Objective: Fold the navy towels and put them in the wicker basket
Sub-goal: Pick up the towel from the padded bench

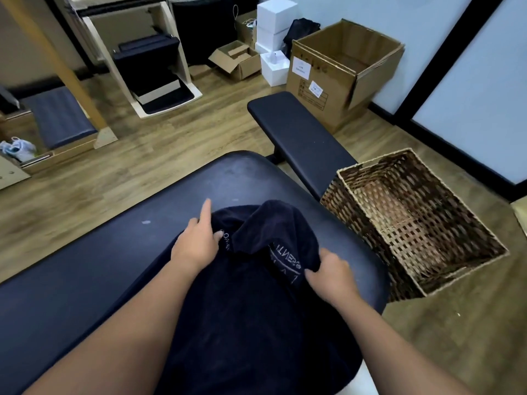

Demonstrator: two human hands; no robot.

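A navy towel with pale stitched lettering lies rumpled on the black padded table, its far part bunched up in folds. My left hand rests on the towel's far left part, with the index finger stretched out past the edge and the thumb on the cloth. At the towel's right side my right hand pinches a fold near the lettering. The brown wicker basket stands on the floor right of the table, with nothing visible inside it.
A black padded bench runs away from the table's far right corner, beside the basket. Behind it stands an open cardboard box, with smaller white and brown boxes farther back. Wooden frames with dark pads stand at the left.
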